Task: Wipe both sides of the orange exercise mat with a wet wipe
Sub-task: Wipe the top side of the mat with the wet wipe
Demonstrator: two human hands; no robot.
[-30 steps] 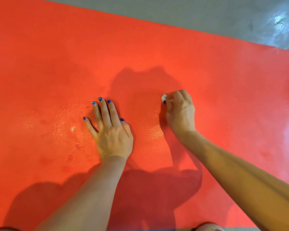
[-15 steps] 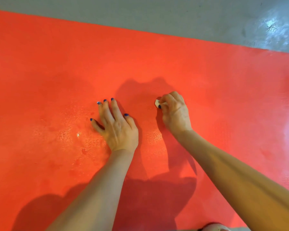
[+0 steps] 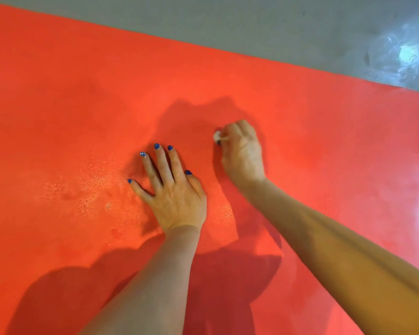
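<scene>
— Across nearly the whole frame we are looking at the orange exercise mat (image 3: pixel 300 141) lying flat, with a strip of grey floor (image 3: pixel 252 25) running along the top edge. Where are we working?

— Right of centre. Our right hand (image 3: pixel 243 153) is curling its fingers round a balled wet wipe (image 3: pixel 217 135), of which only a small white tip is peeking out at the thumb side, touching the mat.

— And the other one?

— Our left hand (image 3: pixel 172 189) is lying flat at centre, fingers straight and spread, holding nothing and pressing the mat down. Wet speckles (image 3: pixel 94 180) are glinting just to its left.

— So how are we doing this well?

— We are probably better off opening the wipe out, since so small a wad is covering little. We are judging that overlapping strokes toward the dry-looking upper part suit best, with the flat hand bracing nearby so nothing is bunching. The underside is not yet showing.
</scene>
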